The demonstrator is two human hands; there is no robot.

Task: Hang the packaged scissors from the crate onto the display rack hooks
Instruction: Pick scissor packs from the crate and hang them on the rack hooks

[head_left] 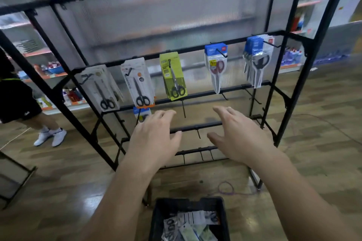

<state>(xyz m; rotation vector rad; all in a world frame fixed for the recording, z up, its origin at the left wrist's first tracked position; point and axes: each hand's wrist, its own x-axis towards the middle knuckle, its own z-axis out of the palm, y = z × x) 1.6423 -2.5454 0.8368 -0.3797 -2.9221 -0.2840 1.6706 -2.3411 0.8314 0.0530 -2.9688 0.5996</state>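
1. Now my left hand [154,137] and right hand [241,135] hover empty, fingers spread, before the rack [195,95].
2. Packaged scissors [191,219] lie in the crate [224,219] below; I'd grab one by its top.
3. Thread a bare hook [183,109].

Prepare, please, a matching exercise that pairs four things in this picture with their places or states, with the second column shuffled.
Column one:
1. green pack
2. red scissors
3. crate
4. left hand

Column two:
A. on the floor
B. open, empty
C. middle of the upper hanging row
D. second from the right in that row

Pairs: 1-C, 2-D, 3-A, 4-B
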